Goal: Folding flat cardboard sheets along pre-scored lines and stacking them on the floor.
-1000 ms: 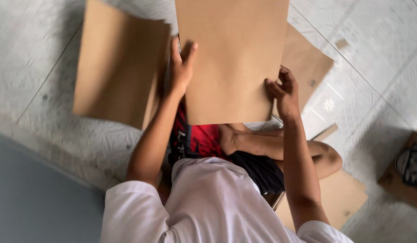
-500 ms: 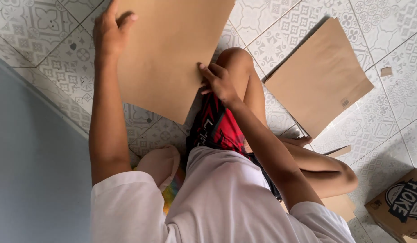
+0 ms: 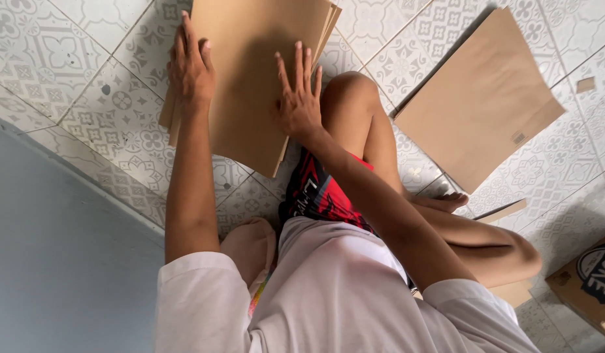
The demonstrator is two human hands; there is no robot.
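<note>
Lowered since half a second ago, the stack of brown cardboard sheets [image 3: 250,78] now lies flat on the patterned tile floor [image 3: 87,98], where before one sheet was still tilted up in the air between the hands. Its near corner reaches toward the person's red shorts [image 3: 322,193], and its far end runs off the top edge of the picture. Several sheet edges show fanned at the right side of the stack.

Both hands rest on top of it. Left hand [image 3: 191,68] lies palm down along the left edge of the stack, fingers stretched out and close together, gripping nothing. Right hand [image 3: 297,101] is spread flat on the right part of the top sheet, fingers splayed, pressing down rather than clasping.

Just beside the right hand is the person's bent knee [image 3: 351,98], touching or nearly touching the stack's right edge; I cannot tell which. Well apart to the right, a single larger brown sheet [image 3: 479,98] lies flat on the tiles. At the lower right corner sits a cardboard box [image 3: 587,284], partly cut off. A grey wall [image 3: 61,261] fills the lower left
</note>
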